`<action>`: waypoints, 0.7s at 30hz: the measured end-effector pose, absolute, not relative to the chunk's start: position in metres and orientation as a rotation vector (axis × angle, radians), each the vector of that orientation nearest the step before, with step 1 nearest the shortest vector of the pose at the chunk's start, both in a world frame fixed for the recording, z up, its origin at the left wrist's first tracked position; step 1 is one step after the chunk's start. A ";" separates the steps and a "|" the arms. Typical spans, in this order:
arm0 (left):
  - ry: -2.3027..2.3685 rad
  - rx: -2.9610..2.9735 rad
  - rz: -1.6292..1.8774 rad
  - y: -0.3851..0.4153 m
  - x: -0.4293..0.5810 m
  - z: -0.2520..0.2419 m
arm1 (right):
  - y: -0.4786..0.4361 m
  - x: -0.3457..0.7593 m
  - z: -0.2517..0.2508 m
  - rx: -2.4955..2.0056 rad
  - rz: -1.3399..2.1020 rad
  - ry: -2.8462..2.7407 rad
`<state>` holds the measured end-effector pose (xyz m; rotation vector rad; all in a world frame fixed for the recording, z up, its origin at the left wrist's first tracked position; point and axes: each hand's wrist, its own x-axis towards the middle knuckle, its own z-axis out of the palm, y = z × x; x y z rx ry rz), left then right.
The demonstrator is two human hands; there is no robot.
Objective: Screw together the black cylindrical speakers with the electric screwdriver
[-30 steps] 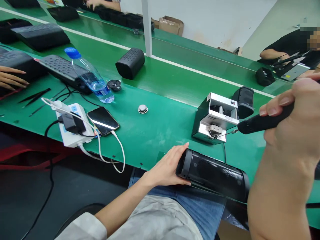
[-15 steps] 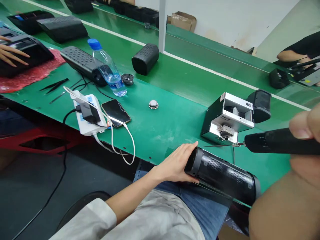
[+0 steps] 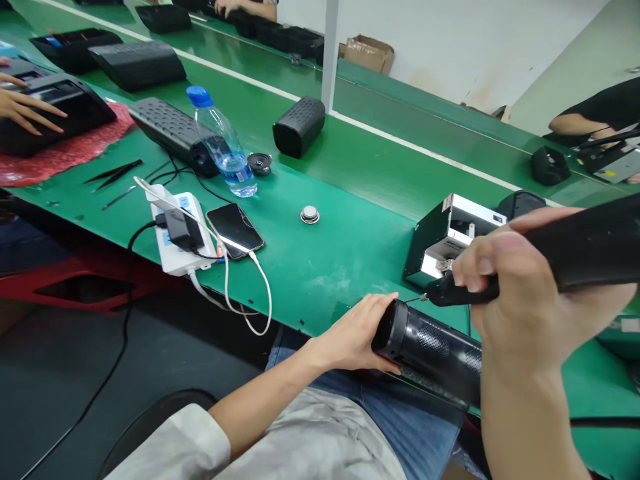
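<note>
At the green bench (image 3: 320,267)'s near edge lies the speaker (image 3: 437,350), my left hand (image 3: 355,333) clasping its left end. Beyond stands a silver box (image 3: 425,250). My right hand (image 3: 523,287) grips the driver (image 3: 593,243), its bit (image 3: 415,300) near the speaker.

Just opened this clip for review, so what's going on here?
A person's left hand grips one end of a black cylindrical housing at the edge of a green table. The right hand holds a black screwdriver, its bit near that end; whether they touch is unclear. A boxy machine stands just beyond.
</note>
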<state>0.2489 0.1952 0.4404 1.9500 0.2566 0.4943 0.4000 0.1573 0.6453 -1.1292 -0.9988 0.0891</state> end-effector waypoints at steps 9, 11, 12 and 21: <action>0.234 1.955 0.553 0.196 0.251 0.431 | 0.162 0.407 0.636 -0.994 0.200 -1.113; 0.223 1.958 0.565 0.196 0.251 0.430 | 0.163 0.408 0.635 -0.970 0.223 -1.116; 0.221 1.958 0.567 0.196 0.251 0.431 | 0.163 0.408 0.635 -0.961 0.230 -1.122; 0.260 1.956 0.522 0.195 0.250 0.439 | 0.163 0.404 0.630 -0.954 0.235 -1.098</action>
